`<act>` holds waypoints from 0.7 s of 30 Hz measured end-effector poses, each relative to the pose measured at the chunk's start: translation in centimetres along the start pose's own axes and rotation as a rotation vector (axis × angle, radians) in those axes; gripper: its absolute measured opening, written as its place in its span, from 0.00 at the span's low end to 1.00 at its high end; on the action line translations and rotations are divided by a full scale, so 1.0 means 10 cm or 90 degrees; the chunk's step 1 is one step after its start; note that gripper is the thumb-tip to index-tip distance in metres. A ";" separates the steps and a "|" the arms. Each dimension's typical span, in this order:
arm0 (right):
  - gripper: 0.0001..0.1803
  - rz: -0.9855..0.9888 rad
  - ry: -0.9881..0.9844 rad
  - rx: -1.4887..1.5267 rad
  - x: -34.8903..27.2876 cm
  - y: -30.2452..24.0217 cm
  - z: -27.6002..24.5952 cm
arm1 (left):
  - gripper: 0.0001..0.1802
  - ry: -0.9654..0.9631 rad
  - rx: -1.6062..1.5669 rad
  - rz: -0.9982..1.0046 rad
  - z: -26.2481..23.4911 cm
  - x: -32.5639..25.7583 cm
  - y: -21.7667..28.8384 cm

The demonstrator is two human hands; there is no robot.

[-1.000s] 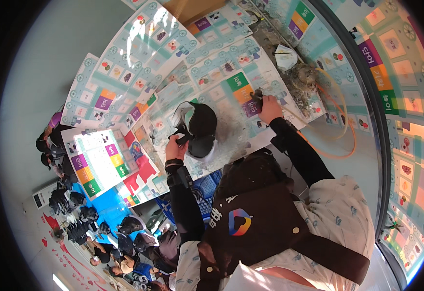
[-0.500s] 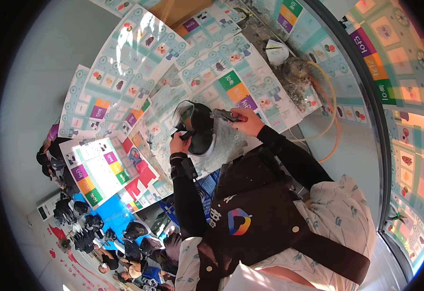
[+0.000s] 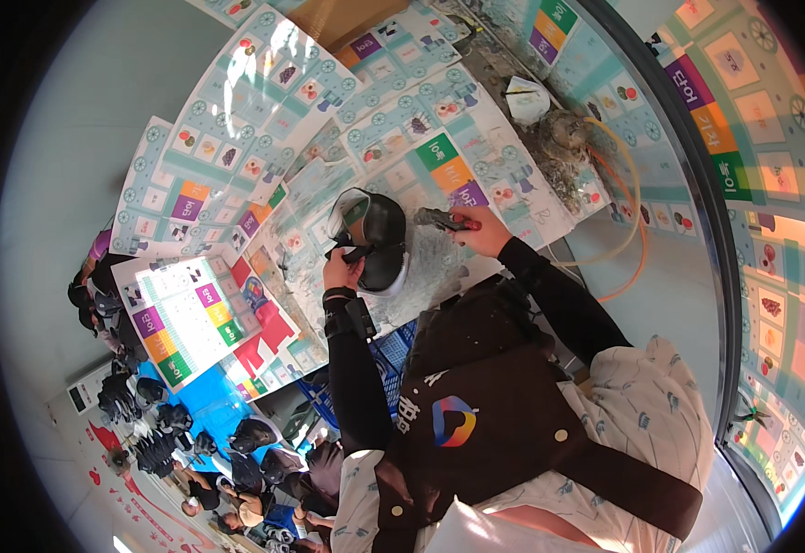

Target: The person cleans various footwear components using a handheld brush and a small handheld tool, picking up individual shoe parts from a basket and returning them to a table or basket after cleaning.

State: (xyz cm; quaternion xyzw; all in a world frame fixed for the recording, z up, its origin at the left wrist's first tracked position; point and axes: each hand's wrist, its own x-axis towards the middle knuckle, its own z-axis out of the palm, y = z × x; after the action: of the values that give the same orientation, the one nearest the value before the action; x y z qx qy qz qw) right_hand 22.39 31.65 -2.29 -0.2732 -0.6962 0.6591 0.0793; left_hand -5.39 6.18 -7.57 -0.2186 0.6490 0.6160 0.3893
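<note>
Brown apron (image 3: 513,419) (pale studs (image 3: 562,438)), black sleeves (image 3: 360,405)

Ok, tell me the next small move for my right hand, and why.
Probably ease the grimy grey, red-handled tool in your right hand a little leftward, toward the glossy black, pale-lined shoe: the tool's head points at the shoe's side across what looks like a narrow gap, and your left hand holds the shoe at its left side.

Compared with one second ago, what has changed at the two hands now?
The right hand, holding a red-handled tool with a rough grey head, moved left toward the glossy black shoe, then slightly back right. The left hand kept hold of the shoe; nothing was visibly let go.
</note>
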 end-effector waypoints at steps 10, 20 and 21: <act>0.12 0.081 -0.032 0.077 -0.02 0.10 -0.16 | 0.17 -0.055 -0.020 0.004 0.19 -0.18 0.03; 0.20 0.037 -0.060 0.150 -0.11 -0.18 -0.56 | 0.17 -0.031 0.240 0.080 0.14 -0.62 0.66; 0.20 0.037 -0.064 0.151 -0.14 -0.30 -0.59 | 0.18 -0.041 0.269 0.095 0.12 -0.68 0.76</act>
State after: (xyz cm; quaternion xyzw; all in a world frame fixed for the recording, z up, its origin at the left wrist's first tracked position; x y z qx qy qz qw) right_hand 25.52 36.20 1.63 -0.2486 -0.6084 0.7515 0.0573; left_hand -6.79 7.14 2.58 -0.0636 0.7651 0.5004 0.4003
